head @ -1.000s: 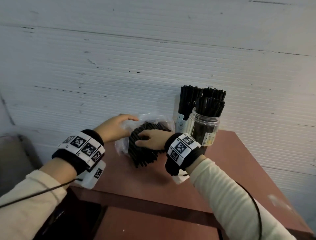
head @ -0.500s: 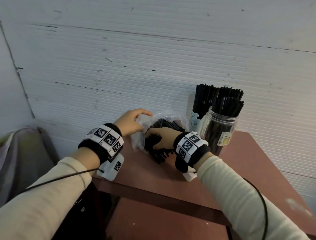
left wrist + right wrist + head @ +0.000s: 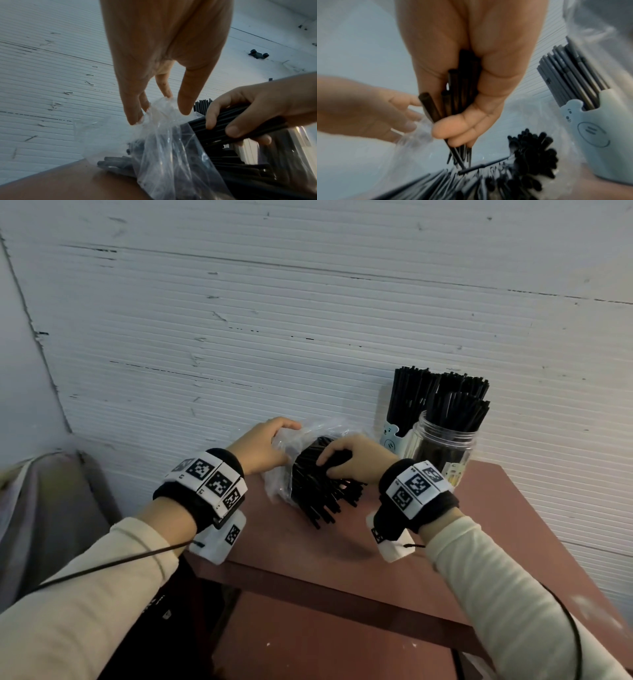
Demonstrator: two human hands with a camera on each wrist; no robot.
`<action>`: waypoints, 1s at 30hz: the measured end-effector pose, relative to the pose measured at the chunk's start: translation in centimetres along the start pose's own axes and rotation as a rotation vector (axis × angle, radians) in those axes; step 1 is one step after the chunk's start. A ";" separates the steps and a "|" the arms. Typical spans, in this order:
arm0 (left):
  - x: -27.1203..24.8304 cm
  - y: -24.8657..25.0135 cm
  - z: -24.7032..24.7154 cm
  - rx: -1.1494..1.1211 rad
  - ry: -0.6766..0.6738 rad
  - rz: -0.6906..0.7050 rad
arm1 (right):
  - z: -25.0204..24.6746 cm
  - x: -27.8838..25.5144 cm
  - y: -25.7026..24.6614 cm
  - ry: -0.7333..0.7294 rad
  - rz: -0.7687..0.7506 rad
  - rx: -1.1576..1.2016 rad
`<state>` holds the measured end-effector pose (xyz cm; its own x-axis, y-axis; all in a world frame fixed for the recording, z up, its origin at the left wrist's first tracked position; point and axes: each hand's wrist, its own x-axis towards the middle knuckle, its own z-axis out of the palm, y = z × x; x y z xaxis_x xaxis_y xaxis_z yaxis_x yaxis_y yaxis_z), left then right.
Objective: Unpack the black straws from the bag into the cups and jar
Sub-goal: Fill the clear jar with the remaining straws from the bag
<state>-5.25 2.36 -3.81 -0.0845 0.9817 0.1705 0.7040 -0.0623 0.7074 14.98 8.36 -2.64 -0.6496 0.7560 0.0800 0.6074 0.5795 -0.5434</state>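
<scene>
While the left hand still pinches the bag, the right hand has gripped some straws.

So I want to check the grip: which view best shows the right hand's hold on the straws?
The right wrist view: the right hand curls round a bundle of straws. The left wrist view shows it side-on; the head view shows mostly its back.

1. The table's back right corner is blocked: a clear jar and a bear-printed cup, both packed with upright black straws, stand touching each other against the wall.
2. At the back edge's middle, the plastic bag with its straw bundle and both hands fill the space.
3. The front half of the tabletop lies bare.
4. The right edge beside the jar is bare too.
</scene>
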 end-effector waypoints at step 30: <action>-2.7 12.3 11.2 -0.559 -0.340 0.182 | -8.0 -11.2 -2.0 0.472 -0.380 -0.233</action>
<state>11.53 0.99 -3.28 0.2914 0.9432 0.1597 0.2083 -0.2255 0.9517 24.71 1.13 4.23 -0.6002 0.5067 0.6188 0.4923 0.8438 -0.2134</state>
